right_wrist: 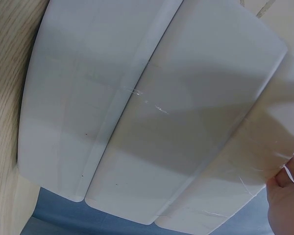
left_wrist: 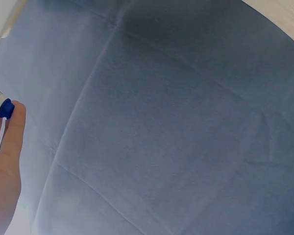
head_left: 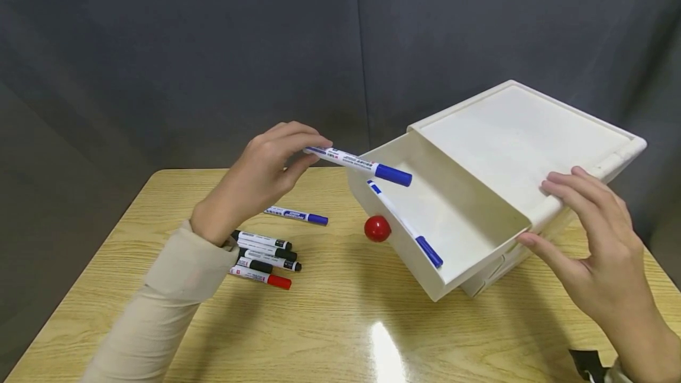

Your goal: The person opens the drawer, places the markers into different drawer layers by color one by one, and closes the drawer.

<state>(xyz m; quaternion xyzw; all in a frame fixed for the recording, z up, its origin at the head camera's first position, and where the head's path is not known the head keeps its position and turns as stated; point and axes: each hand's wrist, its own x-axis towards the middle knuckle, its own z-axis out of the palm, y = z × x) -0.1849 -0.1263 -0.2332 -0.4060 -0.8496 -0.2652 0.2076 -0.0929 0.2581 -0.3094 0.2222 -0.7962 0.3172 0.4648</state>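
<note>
My left hand [head_left: 266,164] pinches a blue-capped whiteboard marker [head_left: 351,161] by its rear end, its cap pointing right over the near-left edge of a pulled-out drawer [head_left: 447,194]. Inside that drawer, along the front wall, lies another blue marker [head_left: 404,217]. A red round knob [head_left: 377,229] sits on the drawer front. My right hand [head_left: 596,241] rests on the near edge of the white drawer cabinet [head_left: 532,129], fingers on its top and thumb near the drawer's side. In the left wrist view the marker's blue rear end [left_wrist: 6,108] shows between the fingers.
On the wooden table [head_left: 330,324], left of the drawer, lie a blue marker [head_left: 298,215], several black markers [head_left: 266,253] and a red marker [head_left: 260,277]. A dark curtain [head_left: 213,64] hangs behind. A small black object [head_left: 587,362] appears by the right wrist.
</note>
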